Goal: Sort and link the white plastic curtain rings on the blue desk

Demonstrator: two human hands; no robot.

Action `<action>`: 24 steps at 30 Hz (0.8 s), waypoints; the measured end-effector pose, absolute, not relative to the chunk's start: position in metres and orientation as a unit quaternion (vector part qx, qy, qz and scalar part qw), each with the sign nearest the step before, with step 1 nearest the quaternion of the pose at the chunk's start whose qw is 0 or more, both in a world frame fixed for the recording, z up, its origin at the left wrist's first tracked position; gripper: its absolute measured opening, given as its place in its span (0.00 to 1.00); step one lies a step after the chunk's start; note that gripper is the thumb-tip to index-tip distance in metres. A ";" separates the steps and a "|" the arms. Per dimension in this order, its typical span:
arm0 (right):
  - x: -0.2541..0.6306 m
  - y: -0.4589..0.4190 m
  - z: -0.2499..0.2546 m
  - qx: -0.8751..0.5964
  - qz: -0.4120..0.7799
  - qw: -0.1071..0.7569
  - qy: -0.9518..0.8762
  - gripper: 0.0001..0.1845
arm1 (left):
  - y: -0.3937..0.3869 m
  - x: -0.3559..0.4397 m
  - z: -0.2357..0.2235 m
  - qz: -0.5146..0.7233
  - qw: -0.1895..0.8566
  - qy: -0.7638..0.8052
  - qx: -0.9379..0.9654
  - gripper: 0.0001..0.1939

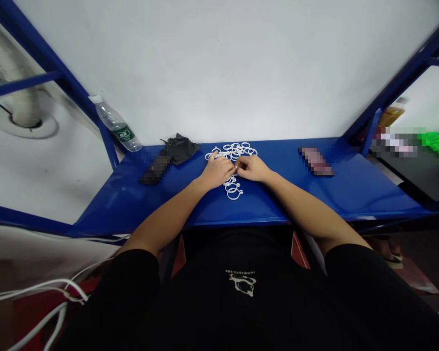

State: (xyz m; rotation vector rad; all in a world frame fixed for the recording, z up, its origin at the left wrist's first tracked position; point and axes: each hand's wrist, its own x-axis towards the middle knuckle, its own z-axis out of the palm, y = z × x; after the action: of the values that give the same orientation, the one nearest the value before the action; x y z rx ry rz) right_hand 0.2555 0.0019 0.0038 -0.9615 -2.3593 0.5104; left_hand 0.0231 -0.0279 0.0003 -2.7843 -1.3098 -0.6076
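Several white curtain rings (237,152), each with a small eyelet, lie in a loose pile on the blue tabletop (131,195) just beyond my hands. Nearer my body, more white rings (234,193) overlap in a short row that runs toward the table's front edge. Between the two hands, my left hand (218,171) and my right hand (252,168) pinch a small white ring part, their fingertips almost meeting over the row. Fingers cover most of that ring, so how it joins the ones below cannot be made out.
A clear plastic bottle (117,126) leans at the table's back left corner. Beside it lie a black pouch (181,148) and a dark pixelated object (155,169). A phone-like pixelated object (315,162) rests at right. Blue frame posts (398,80) flank the table, with a white wall behind.
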 end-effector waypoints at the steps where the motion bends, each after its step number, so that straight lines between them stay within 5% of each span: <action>1: 0.255 0.001 0.004 -0.360 0.180 0.271 -0.874 0.11 | -0.029 0.025 0.000 -0.196 0.008 -0.421 -0.886 0.12; 9: 0.255 0.004 0.005 -0.354 0.173 0.284 -0.874 0.12 | -0.030 0.024 0.004 -0.207 -0.014 -0.419 -0.884 0.11; 13: 0.265 0.013 0.006 -0.376 0.180 0.313 -0.853 0.26 | -0.028 0.017 0.008 -0.220 -0.046 -0.406 -0.886 0.13; 24: 0.270 0.026 -0.002 -0.478 0.074 0.151 -0.862 0.28 | -0.016 0.007 0.002 -0.221 -0.053 -0.442 -0.867 0.13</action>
State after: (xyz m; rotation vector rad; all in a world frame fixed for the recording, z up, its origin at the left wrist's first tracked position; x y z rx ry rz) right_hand 0.2699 0.0264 -0.0016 -1.3731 -2.4757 0.2113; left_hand 0.0074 -0.0161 0.0016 -2.8220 -1.4391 -0.7197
